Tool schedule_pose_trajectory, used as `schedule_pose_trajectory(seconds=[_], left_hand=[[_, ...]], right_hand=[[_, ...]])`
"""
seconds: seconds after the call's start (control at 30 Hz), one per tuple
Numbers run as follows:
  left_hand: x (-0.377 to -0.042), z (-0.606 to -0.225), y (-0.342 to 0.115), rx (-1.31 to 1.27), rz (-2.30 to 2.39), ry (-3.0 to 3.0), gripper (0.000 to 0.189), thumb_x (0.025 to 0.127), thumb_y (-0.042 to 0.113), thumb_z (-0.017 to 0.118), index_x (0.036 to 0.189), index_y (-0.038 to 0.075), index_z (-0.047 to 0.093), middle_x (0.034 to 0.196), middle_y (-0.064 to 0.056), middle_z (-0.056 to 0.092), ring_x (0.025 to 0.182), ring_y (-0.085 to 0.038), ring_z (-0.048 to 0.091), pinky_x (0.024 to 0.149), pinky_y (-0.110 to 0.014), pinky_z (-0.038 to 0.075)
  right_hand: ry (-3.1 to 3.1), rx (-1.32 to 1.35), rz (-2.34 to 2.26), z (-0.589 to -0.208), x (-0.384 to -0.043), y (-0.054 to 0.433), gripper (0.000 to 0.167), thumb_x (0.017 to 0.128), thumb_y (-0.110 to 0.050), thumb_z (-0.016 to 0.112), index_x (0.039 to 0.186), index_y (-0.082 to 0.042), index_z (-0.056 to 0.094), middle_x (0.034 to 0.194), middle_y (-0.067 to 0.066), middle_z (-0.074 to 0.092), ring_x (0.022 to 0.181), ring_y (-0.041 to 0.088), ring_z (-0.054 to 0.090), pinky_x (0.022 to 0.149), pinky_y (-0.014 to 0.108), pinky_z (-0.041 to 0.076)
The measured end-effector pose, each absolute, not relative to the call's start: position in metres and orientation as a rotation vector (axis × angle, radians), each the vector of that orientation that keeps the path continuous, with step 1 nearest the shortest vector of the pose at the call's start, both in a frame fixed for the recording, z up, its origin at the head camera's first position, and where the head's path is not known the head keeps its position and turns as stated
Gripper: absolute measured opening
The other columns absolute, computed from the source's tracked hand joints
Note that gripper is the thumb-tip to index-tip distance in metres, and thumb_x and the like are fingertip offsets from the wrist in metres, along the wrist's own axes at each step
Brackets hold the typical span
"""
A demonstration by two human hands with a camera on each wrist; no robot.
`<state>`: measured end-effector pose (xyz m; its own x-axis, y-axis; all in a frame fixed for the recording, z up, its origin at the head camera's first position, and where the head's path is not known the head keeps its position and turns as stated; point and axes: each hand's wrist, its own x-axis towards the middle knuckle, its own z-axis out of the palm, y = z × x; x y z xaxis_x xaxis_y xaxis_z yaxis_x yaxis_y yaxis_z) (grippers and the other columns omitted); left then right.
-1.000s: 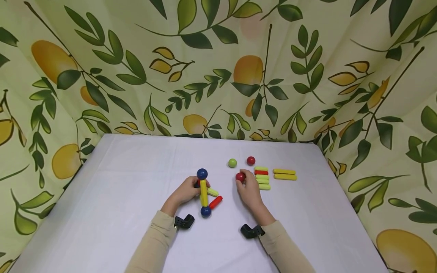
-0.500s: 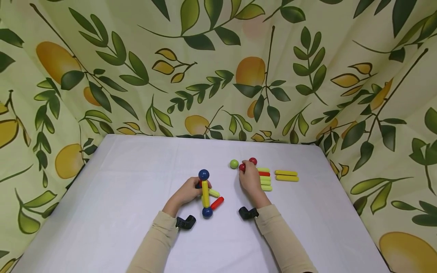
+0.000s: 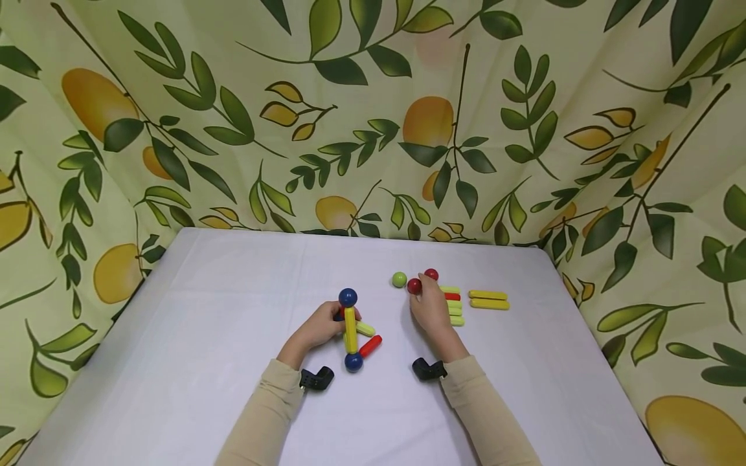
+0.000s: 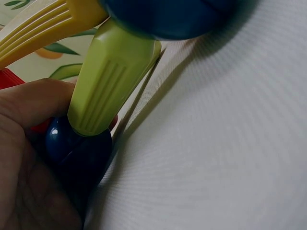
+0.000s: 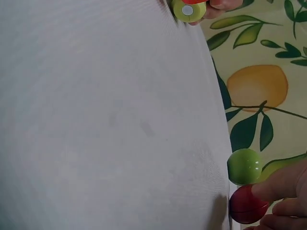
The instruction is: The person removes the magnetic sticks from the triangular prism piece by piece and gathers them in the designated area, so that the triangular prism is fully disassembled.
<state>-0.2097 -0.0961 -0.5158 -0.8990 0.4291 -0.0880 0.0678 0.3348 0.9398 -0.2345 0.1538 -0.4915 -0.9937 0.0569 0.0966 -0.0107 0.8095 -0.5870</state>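
Observation:
My left hand (image 3: 318, 325) grips a small built frame of magnetic sticks and balls at a blue ball (image 4: 79, 148), with the thumb beside a light green stick (image 4: 110, 81). A yellow stick (image 3: 350, 331) joins another blue ball (image 3: 348, 298) to a nearer blue ball (image 3: 353, 362). From that nearer ball a red stick (image 3: 370, 346) sticks out. My right hand (image 3: 432, 310) pinches a red ball (image 3: 414, 286) between thumb and fingers. Close to it lie a green ball (image 3: 399, 279) and a second red ball (image 3: 431, 275), the latter partly hidden by the fingers.
Right of my right hand several light green sticks (image 3: 456, 320) lie in a row with one red stick (image 3: 452, 297). Two yellow sticks (image 3: 489, 304) lie farther right. The white-covered table (image 3: 233, 285) ends at a leaf-patterned curtain (image 3: 373, 162).
My right hand has carried the red ball away from me, up beside the green ball and the other red ball. The left hand keeps its hold on the frame.

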Motion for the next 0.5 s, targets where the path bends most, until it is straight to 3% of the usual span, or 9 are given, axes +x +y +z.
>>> schedule_pose_trajectory(seconds=[0.23,0.5], left_hand=[[-0.21,-0.517,-0.096,0.46,1.578,2.296,0.021,0.086,-0.003,0.055,0.103,0.004,0.066,0.098,-0.008,0.064,0.083,-0.018,0.052,0.071,-0.029,0.043],[-0.211,-0.518,-0.097,0.517,1.565,2.333,0.021,0.084,0.001,0.057,0.102,0.006,0.067,0.101,-0.007,0.066,0.088,-0.017,0.054,0.08,-0.028,0.044]], right_hand=[[-2.818,0.011,1.023,-0.481,-0.221,0.15,0.052,0.089,-0.009,0.061,0.138,0.0,0.044,0.14,0.018,0.047,0.133,0.033,0.042,0.107,0.047,0.038],[-2.726,0.328,1.252,-0.462,-0.206,0.125,0.043,0.089,-0.014,0.064,0.129,-0.003,0.054,0.128,0.012,0.059,0.117,0.028,0.057,0.096,0.042,0.049]])
